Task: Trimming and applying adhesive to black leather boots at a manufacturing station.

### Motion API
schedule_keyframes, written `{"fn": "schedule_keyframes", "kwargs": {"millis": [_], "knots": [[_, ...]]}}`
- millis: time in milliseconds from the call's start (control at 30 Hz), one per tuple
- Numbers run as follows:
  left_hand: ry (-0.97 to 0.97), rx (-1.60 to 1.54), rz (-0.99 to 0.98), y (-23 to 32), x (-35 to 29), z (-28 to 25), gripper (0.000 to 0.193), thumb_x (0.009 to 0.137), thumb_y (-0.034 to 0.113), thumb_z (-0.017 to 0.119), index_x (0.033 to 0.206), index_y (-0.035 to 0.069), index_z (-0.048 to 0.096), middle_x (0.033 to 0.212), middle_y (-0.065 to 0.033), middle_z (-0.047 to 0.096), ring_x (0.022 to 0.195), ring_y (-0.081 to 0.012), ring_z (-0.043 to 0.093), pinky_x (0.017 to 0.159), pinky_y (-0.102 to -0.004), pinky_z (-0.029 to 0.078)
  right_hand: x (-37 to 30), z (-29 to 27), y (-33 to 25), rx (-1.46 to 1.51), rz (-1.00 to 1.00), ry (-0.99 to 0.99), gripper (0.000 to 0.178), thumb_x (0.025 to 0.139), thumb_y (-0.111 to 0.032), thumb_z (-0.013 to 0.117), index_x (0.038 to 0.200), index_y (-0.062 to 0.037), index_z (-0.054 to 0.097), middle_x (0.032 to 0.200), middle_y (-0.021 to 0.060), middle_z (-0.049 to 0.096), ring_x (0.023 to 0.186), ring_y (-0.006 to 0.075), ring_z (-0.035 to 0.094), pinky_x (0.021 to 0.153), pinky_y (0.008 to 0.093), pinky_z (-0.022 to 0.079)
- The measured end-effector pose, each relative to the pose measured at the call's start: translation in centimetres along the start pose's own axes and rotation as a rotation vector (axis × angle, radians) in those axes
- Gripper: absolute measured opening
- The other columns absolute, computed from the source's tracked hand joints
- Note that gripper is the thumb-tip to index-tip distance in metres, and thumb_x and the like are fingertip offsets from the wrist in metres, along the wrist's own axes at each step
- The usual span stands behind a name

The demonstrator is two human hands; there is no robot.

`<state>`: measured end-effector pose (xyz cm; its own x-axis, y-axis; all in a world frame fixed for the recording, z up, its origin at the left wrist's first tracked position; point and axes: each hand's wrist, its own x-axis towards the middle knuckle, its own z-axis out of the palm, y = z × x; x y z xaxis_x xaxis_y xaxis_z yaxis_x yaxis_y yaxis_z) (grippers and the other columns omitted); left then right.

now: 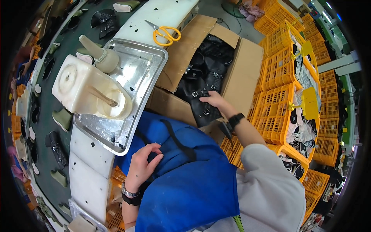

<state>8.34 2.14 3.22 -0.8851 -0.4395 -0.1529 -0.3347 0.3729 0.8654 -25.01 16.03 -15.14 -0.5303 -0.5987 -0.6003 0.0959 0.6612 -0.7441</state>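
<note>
My right hand (217,101) reaches over a cardboard box (244,73), its fingers closed on a black boot upper (204,112) with straps and metal buckles. That upper hangs over the box's near edge. Behind it, the box holds a pile of similar black uppers (214,63), some quilted. Close to my lap and the blue apron (185,178), my left hand (142,166) is held with fingers loosely bent and the thumb apart. Nothing shows in it. A dark pointed piece (225,129) sticks out below my right wrist.
A metal tray (148,52) on the white worktop (87,162) bears a white container (77,85) with a brush and a smaller pot (106,60). Yellow-handled scissors (165,35) lie beyond. A green conveyor (23,112) carries shoe parts at left; orange crates (276,110) stack at right.
</note>
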Motion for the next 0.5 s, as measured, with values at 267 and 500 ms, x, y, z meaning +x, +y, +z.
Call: {"fn": "schedule_keyframes", "kwargs": {"millis": [267,500], "knots": [[-0.029,0.042,0.097,0.9,1.5,-0.5,0.025,0.074,0.006,0.064,0.097,0.001,0.056,0.08,-0.0103,0.061,0.076,-0.0274,0.059,0.068,-0.0311,0.047,-11.8,-2.8,-4.4,-0.023,-0.566,0.32,0.035,0.072,-0.004,0.065,0.103,0.0021,0.048,0.087,0.0063,0.056,0.082,0.0131,0.054,0.073,0.0263,0.044],[0.224,-0.019,0.278,2.3,1.9,-1.8,0.044,0.071,0.019,0.071,0.108,0.002,0.054,0.107,-0.0139,0.056,0.1,-0.0261,0.053,0.088,-0.0312,0.04,-15.5,5.2,-12.7,-0.026,-0.98,0.104,0.036,0.068,-0.001,0.068,0.101,0.0006,0.054,0.084,0.0059,0.062,0.076,0.0115,0.058,0.067,0.0246,0.046]]}}
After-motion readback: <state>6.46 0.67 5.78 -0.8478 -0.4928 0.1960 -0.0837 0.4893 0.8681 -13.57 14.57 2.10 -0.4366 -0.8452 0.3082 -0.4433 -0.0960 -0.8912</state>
